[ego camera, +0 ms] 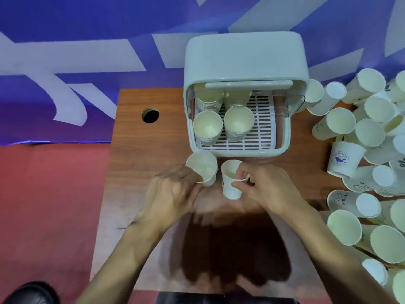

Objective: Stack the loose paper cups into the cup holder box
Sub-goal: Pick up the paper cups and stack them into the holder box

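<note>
1. My left hand [173,194] holds one paper cup [202,167], mouth turned up. The fingers are curled around its lower side. This hand is blurred, so I cannot tell how each finger lies.
2. My right hand [269,189] holds a second paper cup [231,183] with some print on its side. My thumb and first finger pinch its rim on the right, and the other fingers are bent behind.
3. The two cups are just beside each other above the wooden table [142,161], directly in front of the open side of the cup holder box [245,58]. I cannot tell if they touch.
4. The box is white with rounded corners, and a white slatted tray [260,126] lies on its floor.
5. On the left part of the tray stand four stacks of cups: the front left stack [207,126], the front right stack [238,121], and behind them two more stacks [208,95] under the raised lid.
6. On the right of the box a big pile of loose cups [361,128] lies on the table, many on their sides.
7. On the left of the box the table has a round hole [150,115].
8. Behind the table hangs a blue and white banner [65,51]. The floor [43,194] is red, and a dark shoe [28,292] is in the lower left corner.
</note>
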Motion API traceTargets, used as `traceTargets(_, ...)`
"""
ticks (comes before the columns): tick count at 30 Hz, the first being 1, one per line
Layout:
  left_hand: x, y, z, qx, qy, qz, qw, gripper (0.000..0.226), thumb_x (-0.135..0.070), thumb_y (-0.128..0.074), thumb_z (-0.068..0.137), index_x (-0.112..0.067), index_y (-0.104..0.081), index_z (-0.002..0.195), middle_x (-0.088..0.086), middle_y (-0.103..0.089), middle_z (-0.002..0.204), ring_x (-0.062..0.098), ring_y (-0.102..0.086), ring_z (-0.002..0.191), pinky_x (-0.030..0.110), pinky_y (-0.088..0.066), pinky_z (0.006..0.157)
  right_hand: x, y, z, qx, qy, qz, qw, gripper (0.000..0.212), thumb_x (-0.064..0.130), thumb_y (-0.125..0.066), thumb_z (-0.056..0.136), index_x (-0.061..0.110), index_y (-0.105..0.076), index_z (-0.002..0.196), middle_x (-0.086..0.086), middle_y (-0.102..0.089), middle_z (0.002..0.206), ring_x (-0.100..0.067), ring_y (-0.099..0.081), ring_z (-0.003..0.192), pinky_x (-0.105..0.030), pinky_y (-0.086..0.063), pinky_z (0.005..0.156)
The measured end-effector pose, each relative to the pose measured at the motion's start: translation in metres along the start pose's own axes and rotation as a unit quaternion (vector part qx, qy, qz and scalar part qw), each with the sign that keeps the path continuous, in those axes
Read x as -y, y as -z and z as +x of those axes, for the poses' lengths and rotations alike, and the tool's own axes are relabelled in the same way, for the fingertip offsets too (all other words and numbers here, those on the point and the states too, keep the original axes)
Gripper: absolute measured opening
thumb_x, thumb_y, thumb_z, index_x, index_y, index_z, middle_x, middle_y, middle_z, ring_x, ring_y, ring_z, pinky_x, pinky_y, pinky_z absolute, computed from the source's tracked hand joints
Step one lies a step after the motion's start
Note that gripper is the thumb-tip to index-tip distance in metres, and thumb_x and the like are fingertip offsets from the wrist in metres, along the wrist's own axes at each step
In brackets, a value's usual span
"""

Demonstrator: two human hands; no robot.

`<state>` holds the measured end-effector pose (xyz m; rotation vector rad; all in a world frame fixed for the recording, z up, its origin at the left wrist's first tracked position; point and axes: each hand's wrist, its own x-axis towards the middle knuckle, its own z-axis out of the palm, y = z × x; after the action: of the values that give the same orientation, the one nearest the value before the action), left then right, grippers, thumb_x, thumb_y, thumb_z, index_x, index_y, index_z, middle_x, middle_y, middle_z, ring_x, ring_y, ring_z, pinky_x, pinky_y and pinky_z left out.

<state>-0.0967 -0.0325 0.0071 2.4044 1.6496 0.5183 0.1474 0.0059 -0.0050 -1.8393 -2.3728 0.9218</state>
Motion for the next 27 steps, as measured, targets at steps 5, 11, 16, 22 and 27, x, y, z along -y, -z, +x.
traceTargets(5, -0.006, 0.039, 0.035, -0.091, 0.013, -0.003, 0.996, 0.003, -0.018, -0.073, 0.091, -0.017, -0.075, 0.089, -0.003, -0.071, 0.086, 0.023, -0.064, 0.077, 0.038, -0.048, 0.055, 0.002, 0.06, -0.01, -0.191, 0.078, 0.131, 0.97, 0.01, 0.024, -0.075, 0.09, 0.025, -0.069, 0.098, 0.018, -0.057, 0.078, -0.006, -0.057, 0.074, -0.028, -0.049, 0.07)
traceTargets(11, -0.007, 0.031, 0.066, -0.121, 0.006, 0.006, 0.993, 0.008, -0.019, -0.07, 0.095, -0.014, -0.076, 0.093, -0.001, -0.073, 0.091, 0.025, -0.066, 0.081, 0.042, -0.052, 0.062, -0.018, 0.055, 0.021, -0.305, 0.164, 0.109, 0.932, 0.013, 0.006, -0.066, 0.097, 0.009, -0.074, 0.107, 0.0, -0.068, 0.103, 0.003, -0.049, 0.089, -0.02, -0.042, 0.086)
traceTargets(16, -0.011, 0.02, 0.073, -0.127, 0.005, 0.041, 0.991, 0.014, -0.019, -0.065, 0.098, -0.013, -0.076, 0.091, 0.0, -0.073, 0.089, 0.027, -0.064, 0.077, 0.043, -0.05, 0.062, -0.027, 0.036, 0.034, -0.32, 0.174, 0.098, 0.926, 0.013, 0.004, -0.067, 0.096, 0.008, -0.075, 0.105, -0.004, -0.07, 0.103, -0.022, -0.065, 0.098, -0.026, -0.049, 0.091)
traceTargets(22, -0.005, 0.008, 0.078, -0.083, 0.042, 0.06, 0.994, 0.007, -0.014, -0.068, 0.093, -0.013, -0.074, 0.09, 0.001, -0.072, 0.088, 0.029, -0.061, 0.077, 0.039, -0.048, 0.059, -0.029, 0.028, 0.054, -0.27, 0.138, 0.061, 0.951, 0.014, 0.017, -0.066, 0.095, 0.015, -0.075, 0.105, 0.0, -0.071, 0.101, -0.022, -0.066, 0.097, -0.032, -0.052, 0.079)
traceTargets(27, 0.003, -0.01, 0.086, -0.024, 0.071, 0.042, 0.996, 0.012, -0.022, -0.075, 0.089, -0.014, -0.075, 0.098, 0.0, -0.072, 0.094, 0.026, -0.064, 0.086, 0.034, -0.049, 0.06, -0.028, 0.027, 0.072, -0.226, 0.12, 0.045, 0.966, 0.017, 0.03, -0.063, 0.095, 0.024, -0.076, 0.103, 0.009, -0.07, 0.1, -0.017, -0.066, 0.094, -0.035, -0.054, 0.071)
